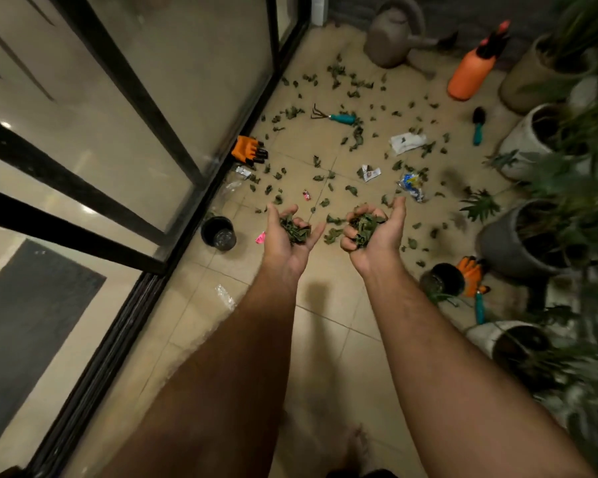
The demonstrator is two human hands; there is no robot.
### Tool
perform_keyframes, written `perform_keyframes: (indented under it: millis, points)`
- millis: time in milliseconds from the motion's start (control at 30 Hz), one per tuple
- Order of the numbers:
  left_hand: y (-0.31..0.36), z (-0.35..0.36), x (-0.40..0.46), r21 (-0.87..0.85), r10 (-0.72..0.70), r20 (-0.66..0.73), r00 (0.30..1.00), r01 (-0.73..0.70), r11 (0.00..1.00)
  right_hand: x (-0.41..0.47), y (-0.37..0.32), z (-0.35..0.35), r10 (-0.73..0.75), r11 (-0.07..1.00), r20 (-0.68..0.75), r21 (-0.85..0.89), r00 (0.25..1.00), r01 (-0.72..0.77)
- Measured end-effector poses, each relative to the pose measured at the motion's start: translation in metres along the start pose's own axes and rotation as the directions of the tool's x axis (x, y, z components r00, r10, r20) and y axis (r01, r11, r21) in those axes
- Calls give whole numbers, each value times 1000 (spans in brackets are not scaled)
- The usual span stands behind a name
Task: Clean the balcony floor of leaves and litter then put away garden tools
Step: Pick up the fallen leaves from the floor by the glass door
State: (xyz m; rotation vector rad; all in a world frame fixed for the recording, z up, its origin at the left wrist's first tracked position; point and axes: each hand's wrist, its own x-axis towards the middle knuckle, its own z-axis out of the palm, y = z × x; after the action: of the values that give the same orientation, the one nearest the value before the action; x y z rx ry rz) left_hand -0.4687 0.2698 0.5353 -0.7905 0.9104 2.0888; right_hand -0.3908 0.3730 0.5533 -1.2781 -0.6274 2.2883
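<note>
My left hand and right hand, palms up, cup leaves; wrapper print unreadable.

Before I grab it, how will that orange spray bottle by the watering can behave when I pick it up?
The orange spray bottle looks like rigid plastic, so it should probably hold its shape. Its tall, narrow build with a pump on top suggests it may tip if nudged. Whether it holds water cannot be seen, so its weight is uncertain. Both hands are full of leaves.
</note>
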Motion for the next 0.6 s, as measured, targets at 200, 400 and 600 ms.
perform_keyframes:
  millis: [200,400,600]
  points:
    - [20,92,-167,-21,51,35,998,-51,998,-153,-101,40,-40,999,31,-18,999,41]
    - [23,122,-279,-53,109,108,988,-103,993,-244,-159,51,-79,997,167,-11,983,82]
    - [30,119,-337,-95,157,81,984,-149,984,-291,-172,55,-62,994,244,-73,968,82]
